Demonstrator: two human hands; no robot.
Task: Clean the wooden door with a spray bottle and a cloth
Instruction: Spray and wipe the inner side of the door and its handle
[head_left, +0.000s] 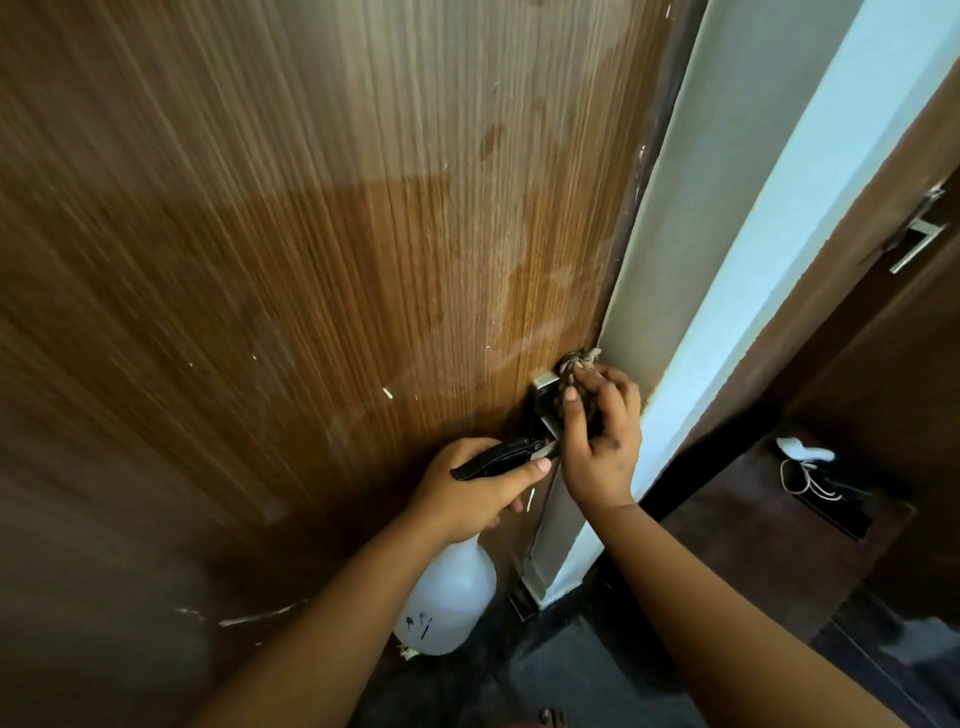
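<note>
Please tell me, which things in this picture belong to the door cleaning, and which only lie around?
Belong to the job: wooden door; spray bottle, gripped by left hand; cloth, pressed at the door handle by right hand.

Lying about: white cord on the floor; second door handle.

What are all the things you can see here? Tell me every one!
wooden door: one, brown, fills the left and middle.
door handle plate: one, silver, at the door's right edge.
cloth: one, brownish, bunched against the handle plate.
spray bottle: one, white with a black head, low in the middle.
wall edge: one, white, right of the door.
second door handle: one, silver, far right.
white cord: one, on the floor at right.
left hand: grips the spray bottle's head.
right hand: holds the cloth.
</note>
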